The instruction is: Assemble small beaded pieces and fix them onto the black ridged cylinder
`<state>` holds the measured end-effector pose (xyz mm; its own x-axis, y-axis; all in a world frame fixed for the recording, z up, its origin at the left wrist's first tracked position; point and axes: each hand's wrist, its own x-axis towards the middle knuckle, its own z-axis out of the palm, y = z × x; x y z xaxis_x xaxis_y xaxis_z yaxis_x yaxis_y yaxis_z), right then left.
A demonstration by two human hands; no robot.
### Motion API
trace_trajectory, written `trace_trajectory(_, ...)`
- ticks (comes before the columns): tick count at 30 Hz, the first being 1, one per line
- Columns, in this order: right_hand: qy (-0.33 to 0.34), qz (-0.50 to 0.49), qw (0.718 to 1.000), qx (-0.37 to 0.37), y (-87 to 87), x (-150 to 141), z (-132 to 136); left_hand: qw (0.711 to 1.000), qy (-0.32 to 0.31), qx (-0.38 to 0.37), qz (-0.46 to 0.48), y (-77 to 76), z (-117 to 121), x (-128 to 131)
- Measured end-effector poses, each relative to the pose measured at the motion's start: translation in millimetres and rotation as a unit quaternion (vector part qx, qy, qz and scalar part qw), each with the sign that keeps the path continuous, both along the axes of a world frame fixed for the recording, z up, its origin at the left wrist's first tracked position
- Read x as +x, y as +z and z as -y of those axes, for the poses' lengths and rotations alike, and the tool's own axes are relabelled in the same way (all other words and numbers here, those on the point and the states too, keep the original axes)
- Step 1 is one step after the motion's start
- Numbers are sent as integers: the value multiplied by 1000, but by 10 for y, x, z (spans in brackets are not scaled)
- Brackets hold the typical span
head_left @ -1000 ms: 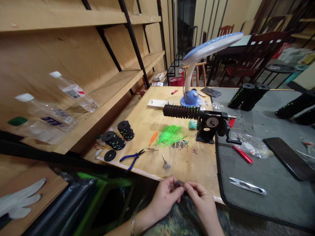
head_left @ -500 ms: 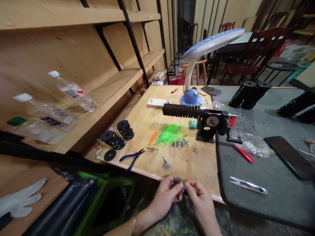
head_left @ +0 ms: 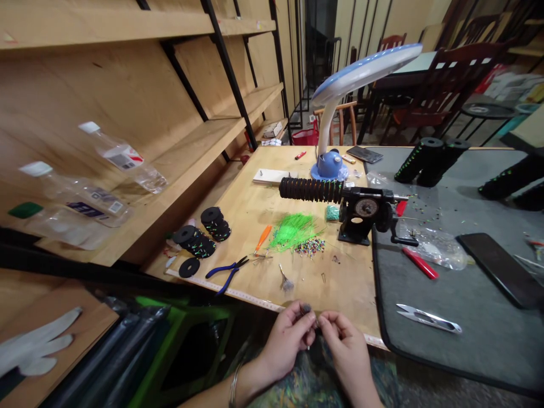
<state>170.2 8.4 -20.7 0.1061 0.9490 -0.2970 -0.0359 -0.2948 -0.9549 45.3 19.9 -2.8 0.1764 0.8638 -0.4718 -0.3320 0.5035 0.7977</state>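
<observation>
Head view: a small dark piece (head_left: pixel 305 308) sits in the fingers of the left hand (head_left: pixel 285 341), just in front of the table (head_left: pixel 352 306) edge and above the lap. The left thumb and forefinger are closed on it, with the other fingers curled in. The right hand (head_left: pixel 347 347) is close beside, thumb and forefinger pinched together near the left fingertips; whether it has hold of anything is too small to tell. A bracelet (head_left: pixel 233 386) circles the left wrist.

Beyond the hands, a grey tuft (head_left: pixel 287 284) and a bent wire (head_left: pixel 323 278) lie on the wood. Blue pliers (head_left: pixel 229 276) rest to the left, jaws parted, near a single black disc (head_left: pixel 189 267) and two stacks of spools (head_left: pixel 199 242). Further back, green strands (head_left: pixel 294 231) lie heaped beside mixed beads (head_left: pixel 310 247), with an orange tool (head_left: pixel 263 237) at their left. Behind them stands a black winder (head_left: pixel 359 218) carrying a ribbed black roll (head_left: pixel 310 190), and behind that a lamp (head_left: pixel 329 165).

On the grey mat (head_left: pixel 420 360) at right are silver snips (head_left: pixel 427 318), a red stick (head_left: pixel 420 263), a clear bag (head_left: pixel 444 249) and a phone (head_left: pixel 501 267). Bottles (head_left: pixel 126 160) lean on the shelf at left.
</observation>
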Motion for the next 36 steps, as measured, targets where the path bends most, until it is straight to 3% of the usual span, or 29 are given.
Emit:
trace_trajectory(4, 21, -15, 1000, -5, -30, 9, -12, 1000, -9, 11, -20, 7, 1, 1)
trace_trajectory(11, 15, -32, 999, -13, 42, 138, -10, 978, -26, 130, -159, 48, -3, -61)
trace_trajectory(17, 158, -63, 984, -57, 224, 145, -46, 941, -31, 213, -260, 38, 21, -111)
trace_trajectory(24, 166, -110, 975, -95, 351, 87, -142, 928, -40, 227, -293, 59, 15, -115)
trace_trajectory(36, 155, -179, 962, -139, 166, 57, -116, 899, -49, 262, -348, 89, 23, -139)
